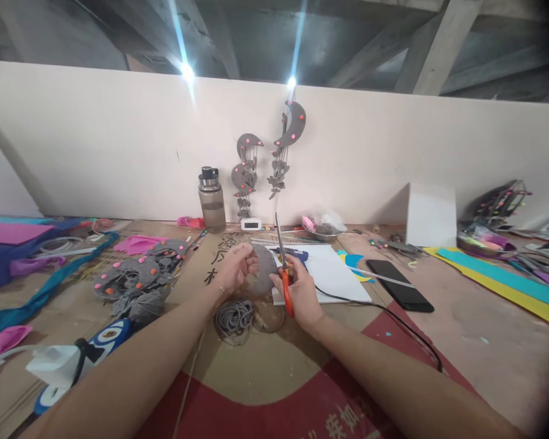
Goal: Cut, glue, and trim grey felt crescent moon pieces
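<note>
In the head view, my right hand [304, 292] is closed around the orange handles of a pair of scissors [286, 283], whose blades point upward. My left hand [233, 268] pinches the left edge of a grey rounded piece of felt [263, 274] beside the scissors. I cannot tell whether the blades touch the felt. Just below lies a coiled bundle of grey cord [234, 318] on the cardboard [247, 378]. Behind my right hand rests a white sheet [336, 277], with a blue tool partly hidden on it.
A water bottle [211, 204] and a small digital clock [251, 225] stand by the wall. Grey crescent ornaments [293, 125] hang there. Finished-looking grey felt pieces with pompoms [139, 277] lie left. A phone [400, 285] lies right, near a black cable [393, 314].
</note>
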`<state>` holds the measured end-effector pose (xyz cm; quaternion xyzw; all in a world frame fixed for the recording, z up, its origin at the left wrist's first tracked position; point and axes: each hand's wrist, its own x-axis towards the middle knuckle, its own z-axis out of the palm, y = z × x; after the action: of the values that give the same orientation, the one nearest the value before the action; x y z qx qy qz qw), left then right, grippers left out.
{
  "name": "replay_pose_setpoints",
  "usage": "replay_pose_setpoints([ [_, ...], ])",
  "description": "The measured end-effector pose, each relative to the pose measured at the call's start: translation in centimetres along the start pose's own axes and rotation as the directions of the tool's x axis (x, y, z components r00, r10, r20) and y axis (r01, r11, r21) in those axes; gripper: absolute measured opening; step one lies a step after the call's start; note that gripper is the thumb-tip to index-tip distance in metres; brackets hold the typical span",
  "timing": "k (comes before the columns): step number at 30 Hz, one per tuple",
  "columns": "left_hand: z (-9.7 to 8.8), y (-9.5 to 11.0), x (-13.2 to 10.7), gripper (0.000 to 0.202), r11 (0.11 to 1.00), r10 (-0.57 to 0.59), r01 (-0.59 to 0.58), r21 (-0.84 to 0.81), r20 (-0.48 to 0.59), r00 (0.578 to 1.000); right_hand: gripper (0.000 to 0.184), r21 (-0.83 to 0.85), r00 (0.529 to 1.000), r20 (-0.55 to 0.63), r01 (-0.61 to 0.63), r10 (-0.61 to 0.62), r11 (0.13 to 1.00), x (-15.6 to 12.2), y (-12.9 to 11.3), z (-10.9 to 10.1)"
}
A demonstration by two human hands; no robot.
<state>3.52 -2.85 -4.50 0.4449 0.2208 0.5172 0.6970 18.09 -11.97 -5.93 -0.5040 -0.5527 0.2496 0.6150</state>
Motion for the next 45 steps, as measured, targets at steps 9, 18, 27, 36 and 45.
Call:
replay_pose_setpoints([
  [9, 0.1, -0.4, -1.8, 0.037, 0.966, -0.203, 0.146, 0.212, 0.274, 0.94, 0.056, 0.111, 0.998, -0.033, -0.043, 0.047, 0.993, -0.2, -0.1, -0.1],
  [18, 0.4, 0.0, -1.3, 0.036, 0.986, -0.147, 0.136, 0.097, 0.122, 0.981, 0.045, 0.18, 1.0, 0.013, -0.005, 0.003, 0.984, -1.0, -1.1, -0.2],
  [27, -0.8, 0.6, -0.4, 0.035, 0.991, -0.08, 0.089, 0.102, -0.092, 0.993, 0.039, 0.207, 0.998, -0.006, 0.067, -0.067, 0.976, -1.2, -0.7, 0.1],
  [36, -1.9, -0.2, 1.0, 0.032, 0.999, -0.025, 0.028, 0.025, -0.127, 0.992, 0.043, 0.143, 0.983, 0.102, 0.138, -0.153, 0.98, -1.8, -1.5, 0.4],
  [45, -2.2, -0.2, 0.8, 0.028, 0.998, -0.002, 0.011, 0.056, -0.166, 0.986, 0.038, 0.24, 0.97, 0.174, 0.124, -0.168, 0.963, -1.9, -0.9, 0.5],
])
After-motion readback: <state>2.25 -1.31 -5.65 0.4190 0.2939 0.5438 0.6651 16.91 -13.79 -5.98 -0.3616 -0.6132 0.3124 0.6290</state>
